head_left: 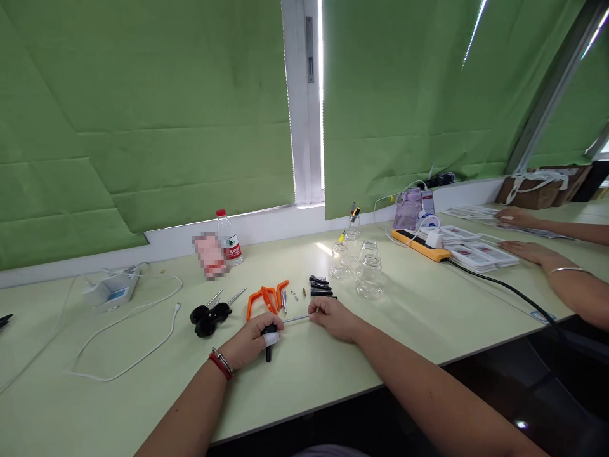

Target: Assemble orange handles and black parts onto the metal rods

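A black part with a thin metal rod (295, 318) lies level between my two hands, low over the table. My left hand (254, 339), with a white wrap on one finger, is closed round the black end. The fingertips of my right hand (330, 316) pinch the rod's far end; what else they hold there is hidden. Orange plastic pieces (265, 301) lie just beyond my left hand, with metal pins (284, 301) and tiny parts (304, 292) beside them. Behind my right hand is a group of black pieces (320, 287). Black round-headed parts with metal rods (212, 319) lie to the left.
Several clear glass jars (369, 279) stand right of centre. A capped bottle (233, 241) stands at the back. White cables (137, 304) run across the left. An orange power strip (423, 246) lies at right, near other people's hands (530, 251) and white flat items (480, 254).
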Demonstrator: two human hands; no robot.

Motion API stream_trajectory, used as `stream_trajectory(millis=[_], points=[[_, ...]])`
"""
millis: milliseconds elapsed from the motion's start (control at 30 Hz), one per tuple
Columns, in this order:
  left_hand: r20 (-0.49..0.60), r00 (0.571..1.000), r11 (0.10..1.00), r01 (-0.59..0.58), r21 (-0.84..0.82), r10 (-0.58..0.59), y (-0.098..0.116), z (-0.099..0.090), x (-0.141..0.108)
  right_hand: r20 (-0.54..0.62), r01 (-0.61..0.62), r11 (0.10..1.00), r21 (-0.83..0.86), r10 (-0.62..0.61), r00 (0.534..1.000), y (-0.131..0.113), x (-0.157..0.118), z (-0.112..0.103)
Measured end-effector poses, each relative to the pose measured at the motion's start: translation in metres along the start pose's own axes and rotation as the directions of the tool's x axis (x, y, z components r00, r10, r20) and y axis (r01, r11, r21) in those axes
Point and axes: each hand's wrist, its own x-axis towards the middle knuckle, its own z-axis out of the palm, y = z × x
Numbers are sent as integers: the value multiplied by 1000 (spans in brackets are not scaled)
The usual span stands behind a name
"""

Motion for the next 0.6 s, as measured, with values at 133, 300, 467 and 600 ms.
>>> stream_trajectory(millis=[133, 300, 467, 600], points=[[-3, 1000, 1000, 2, -16, -2, 0, 0, 0, 16, 9, 1000, 8, -9, 1000, -3, 0, -1], [0, 1000, 1000, 6, -23, -6, -1, 1, -1, 19, 8, 1000, 11, -9, 1000, -6, -1, -1], [-26, 1000, 999, 3, -42, -4, -3, 1, 0, 8, 19, 999, -27, -19, 1000, -5, -2, -2], [-189, 982, 997, -35, -68, 21, -4, -3, 0, -29, 44, 995, -89, -46, 998, -4, -2, -1]])
